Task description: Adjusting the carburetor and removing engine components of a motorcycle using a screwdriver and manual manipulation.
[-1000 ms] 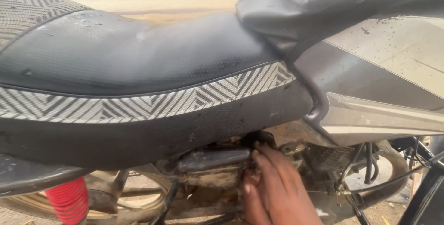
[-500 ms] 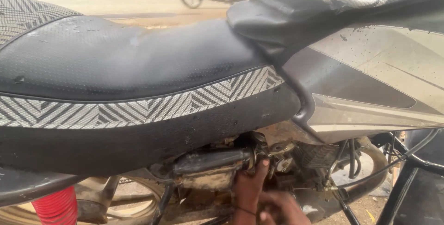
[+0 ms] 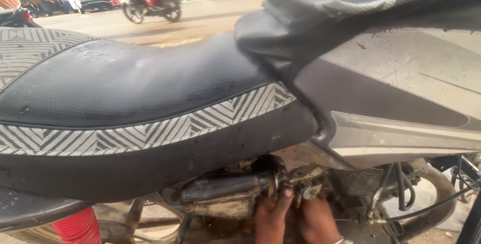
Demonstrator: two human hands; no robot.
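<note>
**Both hands at engine parts under the motorcycle seat**

Landmark: black motorcycle seat (image 3: 125, 88) with a grey zigzag band. Below its front end, a dark cylindrical part (image 3: 220, 186) lies long axis horizontal, running left-right, with a round metal end fitting (image 3: 274, 184) at its right end. Left hand (image 3: 270, 216) comes up from the bottom edge, a fingertip (image 3: 287, 193) touching just right of that fitting; the part lies up and left of this hand. Right hand (image 3: 318, 221) sits just right of it, below a small metal bracket (image 3: 305, 175); fingers mostly hidden, bangle at the wrist. Left hand is nearer the cylinder. Grip state: cannot tell for either hand, fingers point up but whether they close on anything is hidden. Grey side panel (image 3: 401, 138) right of the seat, black hoses (image 3: 396, 189) under it. Red shock spring (image 3: 77, 226) below the seat's rear. Street traffic behind, blurred.
</note>
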